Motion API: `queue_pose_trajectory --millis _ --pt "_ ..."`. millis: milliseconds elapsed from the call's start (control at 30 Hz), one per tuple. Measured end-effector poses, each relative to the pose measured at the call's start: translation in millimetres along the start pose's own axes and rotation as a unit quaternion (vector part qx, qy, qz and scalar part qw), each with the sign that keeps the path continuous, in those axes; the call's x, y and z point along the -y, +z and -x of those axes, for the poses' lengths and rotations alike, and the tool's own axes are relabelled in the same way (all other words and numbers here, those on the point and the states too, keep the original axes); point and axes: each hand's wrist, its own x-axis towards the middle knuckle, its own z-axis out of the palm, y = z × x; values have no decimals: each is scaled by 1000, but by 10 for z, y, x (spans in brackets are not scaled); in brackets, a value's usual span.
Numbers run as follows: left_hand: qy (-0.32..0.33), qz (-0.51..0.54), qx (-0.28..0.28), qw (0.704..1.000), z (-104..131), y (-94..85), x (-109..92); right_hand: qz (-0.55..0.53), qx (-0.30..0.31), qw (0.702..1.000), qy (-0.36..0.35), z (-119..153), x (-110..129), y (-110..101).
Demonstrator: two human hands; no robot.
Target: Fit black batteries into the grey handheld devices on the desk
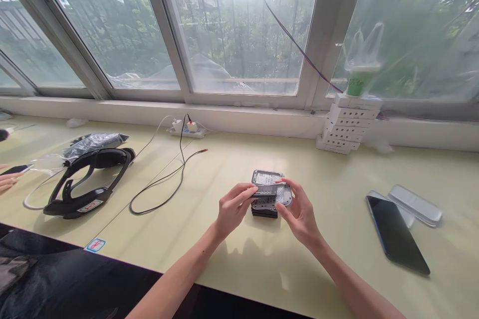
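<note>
Near the middle of the table, my left hand (pixel 235 208) pinches the left end of a flat black battery (pixel 267 190) with "3000" printed on it. The battery lies across the open grey casing of a small electronic device (pixel 270 203). My right hand (pixel 299 213) grips that casing by its right side, thumb near the front edge and fingers at the back. Another open casing with a printed label (pixel 265 178) shows just behind. Below the held casing sits a small stack of flat black pieces (pixel 264 214), partly hidden.
A phone (pixel 397 234) and clear cases (pixel 415 204) lie at right. White boxes (pixel 348 122) carry a bagged cup (pixel 359 79). At left are a black headset (pixel 90 184), a cable (pixel 179 184), a power strip (pixel 189 130) and another person's hand (pixel 9 179).
</note>
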Motion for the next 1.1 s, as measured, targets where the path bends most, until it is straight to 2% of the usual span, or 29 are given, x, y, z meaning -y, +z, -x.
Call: queue_pose_trajectory --millis 267,600,833,1100 --pt "-5 -7 -3 1000 22 0 20 0 -8 1000 -7 -22 41 -10" --pt "-9 16 1 1000 -1 -14 -34 -35 -7 998 46 -20 76 2" --pt "-10 21 15 1000 -26 -32 -65 -18 -13 997 67 -17 99 20" --pt "10 31 14 999 -16 -11 -67 14 -48 996 77 -5 52 57"
